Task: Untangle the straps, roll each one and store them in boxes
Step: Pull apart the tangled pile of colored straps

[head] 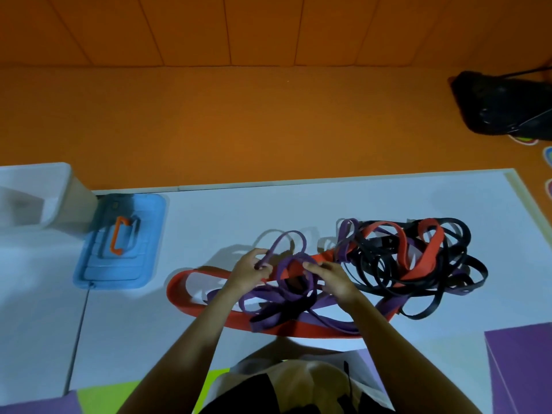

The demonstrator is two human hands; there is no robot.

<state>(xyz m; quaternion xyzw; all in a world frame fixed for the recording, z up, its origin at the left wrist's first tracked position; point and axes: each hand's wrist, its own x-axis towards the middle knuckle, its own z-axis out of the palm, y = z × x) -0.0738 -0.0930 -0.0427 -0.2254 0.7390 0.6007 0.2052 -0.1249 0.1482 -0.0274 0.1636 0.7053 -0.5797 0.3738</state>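
Pinching one loop of the purple strap (282, 268) between thumb and fingers of my left hand (249, 271), I curl the fingers of my right hand (333, 280) round the loop next to it. Both hands are low over the white table (239, 210), close in front of me. The strap looks light, flat and limp, so I judge it will sag and fold wherever I am not holding it, and it may cling where bands cross. The free loops seem the best hold, not the crossings. A wide red strap (179, 297) lies under and around the purple one, so lifting one will likely drag the other. Further right sits the heap (418, 264) of black, red and purple straps, knotted together and touching what I hold. At the far left lie a blue lid (125, 243) and an open white box (35, 192). Beyond the table, a black bag (501, 106) rests on the orange floor.
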